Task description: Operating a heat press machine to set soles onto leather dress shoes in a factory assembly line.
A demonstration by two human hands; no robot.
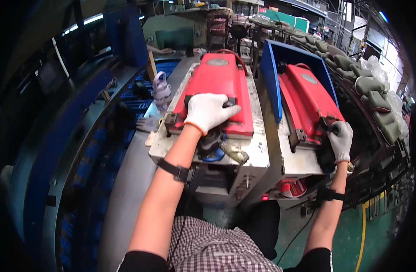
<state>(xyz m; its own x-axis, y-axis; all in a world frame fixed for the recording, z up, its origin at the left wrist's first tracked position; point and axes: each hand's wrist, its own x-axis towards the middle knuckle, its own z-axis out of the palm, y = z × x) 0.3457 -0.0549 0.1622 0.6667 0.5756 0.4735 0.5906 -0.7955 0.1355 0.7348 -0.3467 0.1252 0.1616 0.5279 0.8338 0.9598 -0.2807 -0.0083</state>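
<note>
Two red machine covers stand side by side before me, the left cover on a worn white base and the right cover partly ringed by a blue guard. My left hand, in a white knit glove, is closed over the black handle at the near end of the left cover, its thumb pointing right. Gloved likewise, my right hand wraps round the black handle of the right cover. Below my left hand, a dark fitting sits beside a worn, yellowish wrapped piece.
A lilac bottle and a grey glove lie left of the machines, near a blue-slatted conveyor. Green shoe-like pieces line a rack at right. A red-and-white can sits under the right machine; a cable crosses the green floor.
</note>
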